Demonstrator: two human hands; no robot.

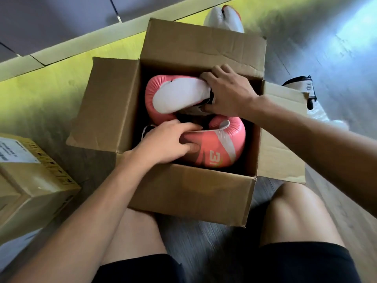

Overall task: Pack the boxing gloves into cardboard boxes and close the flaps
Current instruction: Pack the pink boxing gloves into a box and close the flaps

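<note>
While your left hand (167,141) grips the near glove (222,144) and your right hand (226,92) the far glove (171,94), both mid-frame inside the box (183,193), either left proud could block the flaps (106,103).

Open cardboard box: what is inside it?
Two pink-and-white gloves: the far glove gripped by the right hand, the near glove by the left hand. The box floor beneath them is covered.

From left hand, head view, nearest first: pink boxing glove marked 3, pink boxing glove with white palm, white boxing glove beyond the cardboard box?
1. Pink boxing glove marked 3: in left hand, near side.
2. Pink boxing glove with white palm: far side.
3. White boxing glove: beyond cardboard box.
</note>
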